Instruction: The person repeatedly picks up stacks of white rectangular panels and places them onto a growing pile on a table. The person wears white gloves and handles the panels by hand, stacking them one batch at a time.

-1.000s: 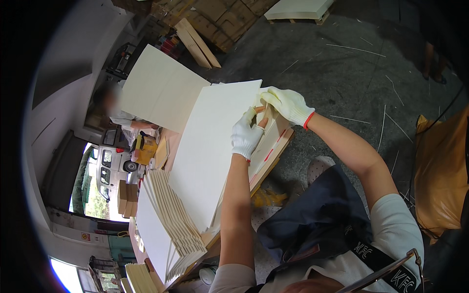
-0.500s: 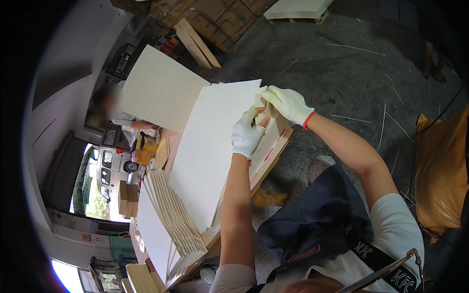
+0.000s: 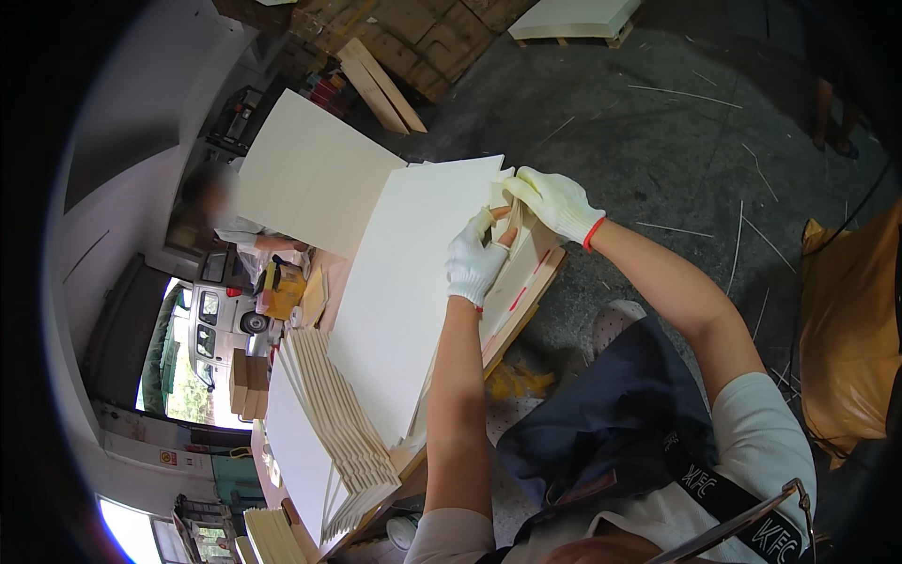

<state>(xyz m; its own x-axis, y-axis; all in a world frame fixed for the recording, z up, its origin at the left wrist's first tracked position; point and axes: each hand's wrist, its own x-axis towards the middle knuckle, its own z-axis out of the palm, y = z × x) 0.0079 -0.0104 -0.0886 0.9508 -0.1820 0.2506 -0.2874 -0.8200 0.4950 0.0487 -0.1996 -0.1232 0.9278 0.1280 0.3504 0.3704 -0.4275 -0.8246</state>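
Observation:
A stack of large white sheets (image 3: 404,254), perhaps board, lies in front of me on a wooden-edged work surface. My right hand (image 3: 557,202), in a white glove with a red cuff, is closed on the corner of the upper sheets, which are lifted and bent there. Beside it, my left hand (image 3: 473,258) wears a white glove that leaves the thumb and forefinger tips bare. Those tips grip the sheet edges; how many sheets they hold is hidden. Red marks (image 3: 531,282) run along the lower stack edge. To the left, a staggered pile of sheets (image 3: 329,423) fans out.
A large pale board (image 3: 315,174) slants up at the far side, near another person's arm (image 3: 272,242). Brown boxes (image 3: 247,381) stand at the left. An orange-yellow sack (image 3: 850,324) is on the right. Thin strips (image 3: 684,96) litter the floor; a loaded pallet (image 3: 573,19) stands beyond.
My left thumb and forefinger have shifted slightly at the sheet edges. My right hand stays on the corner, and the stacks look the same.

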